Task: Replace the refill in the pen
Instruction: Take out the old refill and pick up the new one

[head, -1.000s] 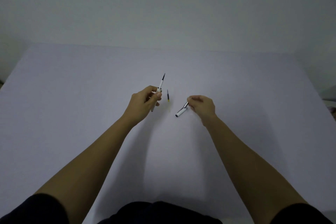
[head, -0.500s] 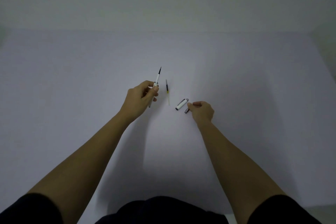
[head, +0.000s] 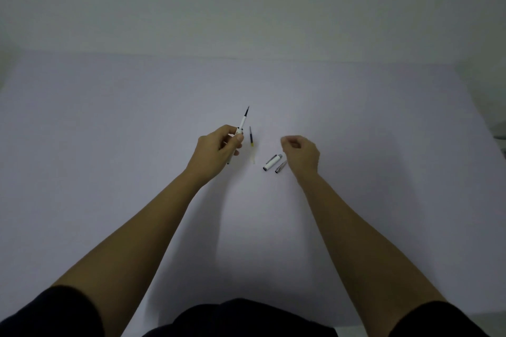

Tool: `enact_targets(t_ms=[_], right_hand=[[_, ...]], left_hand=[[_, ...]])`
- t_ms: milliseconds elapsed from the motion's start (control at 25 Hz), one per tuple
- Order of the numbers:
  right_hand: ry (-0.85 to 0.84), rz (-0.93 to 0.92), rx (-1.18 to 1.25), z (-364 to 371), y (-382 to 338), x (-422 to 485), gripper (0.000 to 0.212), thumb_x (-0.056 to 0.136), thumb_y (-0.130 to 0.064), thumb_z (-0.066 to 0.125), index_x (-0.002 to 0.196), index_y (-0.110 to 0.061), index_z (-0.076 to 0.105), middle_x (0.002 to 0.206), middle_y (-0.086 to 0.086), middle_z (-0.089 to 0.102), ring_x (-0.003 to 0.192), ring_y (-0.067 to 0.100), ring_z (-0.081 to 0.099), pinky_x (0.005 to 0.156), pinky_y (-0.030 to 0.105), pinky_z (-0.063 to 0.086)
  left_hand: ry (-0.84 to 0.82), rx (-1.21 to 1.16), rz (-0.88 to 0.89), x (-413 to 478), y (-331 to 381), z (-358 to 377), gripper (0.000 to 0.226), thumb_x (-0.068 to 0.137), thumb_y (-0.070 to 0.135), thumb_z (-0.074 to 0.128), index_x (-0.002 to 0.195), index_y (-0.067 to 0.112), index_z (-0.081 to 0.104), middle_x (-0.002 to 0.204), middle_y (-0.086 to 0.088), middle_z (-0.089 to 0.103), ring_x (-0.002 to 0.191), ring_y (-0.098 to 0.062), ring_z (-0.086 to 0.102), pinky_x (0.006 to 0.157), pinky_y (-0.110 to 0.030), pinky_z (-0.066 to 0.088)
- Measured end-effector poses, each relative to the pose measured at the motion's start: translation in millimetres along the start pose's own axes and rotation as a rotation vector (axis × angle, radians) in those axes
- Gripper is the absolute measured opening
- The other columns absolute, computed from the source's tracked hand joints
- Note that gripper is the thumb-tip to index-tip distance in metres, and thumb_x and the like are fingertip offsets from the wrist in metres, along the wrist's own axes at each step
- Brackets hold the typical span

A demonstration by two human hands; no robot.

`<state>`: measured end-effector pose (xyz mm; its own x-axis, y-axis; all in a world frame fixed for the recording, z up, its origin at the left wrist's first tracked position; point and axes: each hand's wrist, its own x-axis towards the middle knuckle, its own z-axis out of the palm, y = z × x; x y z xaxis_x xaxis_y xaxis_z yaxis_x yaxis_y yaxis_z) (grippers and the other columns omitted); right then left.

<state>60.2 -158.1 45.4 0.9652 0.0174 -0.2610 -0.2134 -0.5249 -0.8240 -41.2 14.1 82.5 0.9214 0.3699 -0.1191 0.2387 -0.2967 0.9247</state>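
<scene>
Your left hand [head: 216, 150] fingers pinch the white pen body [head: 241, 124], dark refill tip up; your right hand [head: 301, 154] is loosely curled, empty. Reach past the cap [head: 272, 162] and metal nose piece [head: 280, 166] for the spare refill [head: 251, 139] on the desk [head: 109, 131], gripping mid-length.

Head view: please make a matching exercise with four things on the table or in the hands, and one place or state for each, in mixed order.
Things:
1. white pen body with dark tip
2. thin loose refill with yellow band
3. white pen cap
4. small grey metal piece

Places:
A. on the table, nearest the right hand
B. held in the left hand
C. on the table between refill and grey piece
D. on the table beside the left hand

Pairs: 1-B, 2-D, 3-C, 4-A
</scene>
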Motion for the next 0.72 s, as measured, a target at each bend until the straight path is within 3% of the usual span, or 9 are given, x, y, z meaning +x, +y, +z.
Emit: enact_targets(t_ms=[120, 200, 320, 520, 640, 720], right_hand=[[-0.325, -0.16, 0.183, -2.3, -38.1, -9.2, 0.01, 0.084, -0.036, 0.063, 0.088, -0.03, 0.07, 0.092, 0.0, 0.072, 0.093, 0.015, 0.067, 0.089, 0.031, 0.052], [-0.45, -0.23, 0.218, -0.6, -53.3, -14.3, 0.016, 0.082, -0.037, 0.065, 0.095, -0.03, 0.071, 0.097, -0.006, 0.072, 0.097, 0.007, 0.067, 0.091, 0.026, 0.051], [-0.434, -0.255, 0.238, 3.4, -62.3, -13.3, 0.018, 0.08, -0.03, 0.069, 0.098, -0.025, 0.071, 0.091, -0.007, 0.072, 0.091, 0.004, 0.068, 0.083, 0.019, 0.051], [-0.333, -0.124, 0.457, 5.5, -67.3, 11.5, 0.012, 0.083, -0.017, 0.067, 0.095, -0.017, 0.069, 0.084, -0.002, 0.07, 0.074, 0.006, 0.069, 0.064, 0.012, 0.052], [-0.273, -0.125, 0.386, 10.1, -61.5, 33.7, 0.022, 0.084, -0.015, 0.066, 0.104, -0.009, 0.068, 0.09, 0.007, 0.07, 0.076, 0.008, 0.067, 0.064, 0.011, 0.051], [-0.262, -0.143, 0.235, 18.7, -51.7, 46.3, 0.026, 0.084, -0.016, 0.066, 0.108, -0.006, 0.067, 0.097, 0.014, 0.071, 0.079, 0.012, 0.066, 0.072, 0.013, 0.053]], left_hand=[[-0.005, 0.045, 0.021, -1.3, 3.5, 2.8, 0.012, 0.092, 0.036, 0.052, 0.092, 0.027, 0.061, 0.081, 0.003, 0.069, 0.069, -0.005, 0.067, 0.056, -0.011, 0.05], [-0.021, 0.095, 0.028, -3.3, 3.9, 6.1, 0.012, 0.092, 0.036, 0.051, 0.093, 0.029, 0.06, 0.081, 0.003, 0.069, 0.069, -0.003, 0.066, 0.055, -0.011, 0.05], [-0.046, 0.136, 0.02, -7.0, -0.7, 11.2, 0.011, 0.092, 0.038, 0.051, 0.092, 0.03, 0.06, 0.081, 0.001, 0.07, 0.071, -0.005, 0.066, 0.059, -0.018, 0.05], [-0.069, 0.175, -0.046, -10.1, -24.1, 8.5, 0.015, 0.091, 0.035, 0.054, 0.096, 0.023, 0.062, 0.085, -0.004, 0.071, 0.071, -0.008, 0.066, 0.059, -0.018, 0.048], [-0.057, 0.184, -0.078, -6.5, -34.7, 0.6, 0.016, 0.091, 0.036, 0.053, 0.097, 0.023, 0.062, 0.085, -0.003, 0.071, 0.071, -0.006, 0.066, 0.059, -0.017, 0.046], [-0.04, 0.183, -0.082, 1.7, -37.6, -6.0, 0.016, 0.091, 0.037, 0.054, 0.097, 0.025, 0.063, 0.083, -0.001, 0.07, 0.069, -0.003, 0.065, 0.058, -0.016, 0.045]])
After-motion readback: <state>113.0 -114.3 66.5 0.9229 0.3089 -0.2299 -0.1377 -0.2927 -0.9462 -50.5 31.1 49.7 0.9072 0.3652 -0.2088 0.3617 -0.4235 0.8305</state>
